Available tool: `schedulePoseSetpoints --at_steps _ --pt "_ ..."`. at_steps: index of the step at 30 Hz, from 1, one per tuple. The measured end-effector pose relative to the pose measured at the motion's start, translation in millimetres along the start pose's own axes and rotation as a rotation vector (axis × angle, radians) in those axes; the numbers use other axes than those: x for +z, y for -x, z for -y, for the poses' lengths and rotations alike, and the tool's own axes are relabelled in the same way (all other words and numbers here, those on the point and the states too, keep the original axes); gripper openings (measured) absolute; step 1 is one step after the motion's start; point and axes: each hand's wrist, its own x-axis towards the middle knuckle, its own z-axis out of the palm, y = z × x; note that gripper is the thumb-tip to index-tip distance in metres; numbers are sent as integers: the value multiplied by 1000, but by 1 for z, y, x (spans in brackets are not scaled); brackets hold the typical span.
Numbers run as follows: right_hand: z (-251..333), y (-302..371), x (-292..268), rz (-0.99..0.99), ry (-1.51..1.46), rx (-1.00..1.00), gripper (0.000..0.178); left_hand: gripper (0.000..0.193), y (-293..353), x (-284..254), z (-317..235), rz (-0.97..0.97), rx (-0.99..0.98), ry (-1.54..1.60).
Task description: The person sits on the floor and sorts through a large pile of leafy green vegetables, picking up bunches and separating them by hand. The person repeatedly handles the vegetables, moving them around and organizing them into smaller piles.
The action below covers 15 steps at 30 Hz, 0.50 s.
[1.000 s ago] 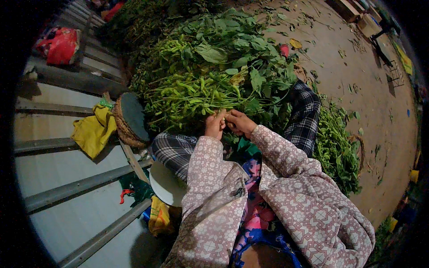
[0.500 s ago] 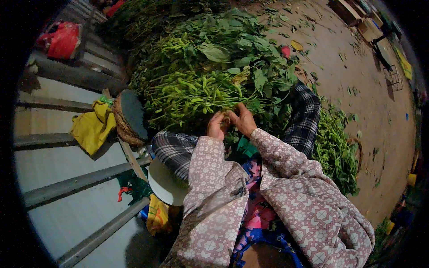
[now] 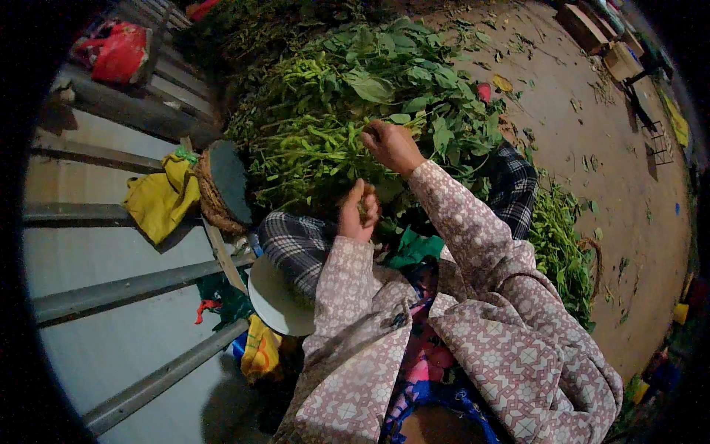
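Beyond the person's knees, one big heap of green leafy stems (image 3: pixel 355 111) lies on the dirt ground (image 3: pixel 592 148), its stems running roughly left to right. Reaching farther out, the right hand (image 3: pixel 392 146) is in the heap, fingers closed on a stem. Nearer the body, at the heap's close edge, the left hand (image 3: pixel 359 214) has its fingers pinched on a small sprig. Left of the heap stands one round woven basket (image 3: pixel 218 186)
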Motion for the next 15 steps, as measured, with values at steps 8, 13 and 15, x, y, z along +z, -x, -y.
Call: schedulePoseSetpoints --at_steps 8,13,15 --pt "-15 -17 29 305 210 116 31 17 -38 -7 -1 -208 143 32" --pt "-12 12 37 232 -47 -29 19 19 -44 -31 8 -283 131 185" --pt "-12 28 39 148 -90 -136 23 20 -42 -31 10 -270 146 187"
